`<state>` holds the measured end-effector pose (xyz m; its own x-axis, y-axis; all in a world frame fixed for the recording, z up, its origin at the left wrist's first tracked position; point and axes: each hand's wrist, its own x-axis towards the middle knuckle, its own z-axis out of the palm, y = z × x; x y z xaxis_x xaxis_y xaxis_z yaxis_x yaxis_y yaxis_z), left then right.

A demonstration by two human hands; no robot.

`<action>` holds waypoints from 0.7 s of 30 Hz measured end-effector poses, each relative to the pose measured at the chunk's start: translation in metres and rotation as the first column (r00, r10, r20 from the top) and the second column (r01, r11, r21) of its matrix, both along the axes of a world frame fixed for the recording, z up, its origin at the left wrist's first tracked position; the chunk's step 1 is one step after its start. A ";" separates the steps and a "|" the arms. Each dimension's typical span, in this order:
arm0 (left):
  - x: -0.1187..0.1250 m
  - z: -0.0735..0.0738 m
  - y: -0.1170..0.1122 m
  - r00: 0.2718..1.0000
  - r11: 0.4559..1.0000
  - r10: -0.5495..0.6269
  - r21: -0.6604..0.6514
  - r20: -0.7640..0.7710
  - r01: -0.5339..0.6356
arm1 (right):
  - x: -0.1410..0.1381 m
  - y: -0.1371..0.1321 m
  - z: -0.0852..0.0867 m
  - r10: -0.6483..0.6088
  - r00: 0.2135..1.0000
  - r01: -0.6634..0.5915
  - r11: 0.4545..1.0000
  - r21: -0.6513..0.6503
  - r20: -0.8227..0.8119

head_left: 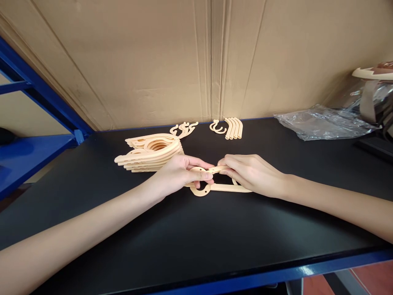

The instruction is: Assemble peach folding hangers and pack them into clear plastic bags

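A cream plastic hanger part (225, 188) with a round disc end lies at the middle of the black table (196, 229). My left hand (181, 174) is closed around its disc end, thumb on top. From the right, my right hand (251, 172) pinches a second cream bar-shaped piece (218, 168) that meets the disc. Both hands rest low on the tabletop, fingertips almost touching.
A stack of several cream hanger pieces (150, 152) lies just behind my left hand. Loose cream hooks (185, 129) and curved pieces (233, 128) lie by the cardboard back wall. Crumpled clear plastic (322, 123) sits at the right; a blue shelf frame (33, 143) stands left.
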<state>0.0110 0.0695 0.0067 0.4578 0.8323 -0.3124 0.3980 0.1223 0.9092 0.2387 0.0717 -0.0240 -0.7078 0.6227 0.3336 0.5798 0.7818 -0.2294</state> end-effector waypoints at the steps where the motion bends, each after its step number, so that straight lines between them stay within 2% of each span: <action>1: 0.000 0.000 0.000 1.000 1.000 0.004 -0.003 0.000 -0.004 | 0.000 0.000 0.000 0.006 1.000 -0.006 1.000 0.020 0.005; 6: 0.001 0.000 -0.002 0.999 0.999 0.024 -0.025 0.033 -0.024 | -0.001 0.001 0.000 0.026 0.999 -0.031 0.995 0.098 0.046; 21: 0.004 0.000 -0.002 0.998 0.998 0.053 -0.024 0.038 -0.052 | -0.001 0.002 -0.001 0.046 0.997 -0.049 0.998 0.046 0.065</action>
<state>0.0152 0.0671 0.0066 0.4261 0.8481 -0.3148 0.3547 0.1634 0.9206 0.2382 0.0739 -0.0254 -0.7571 0.5722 0.3152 0.5536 0.8181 -0.1555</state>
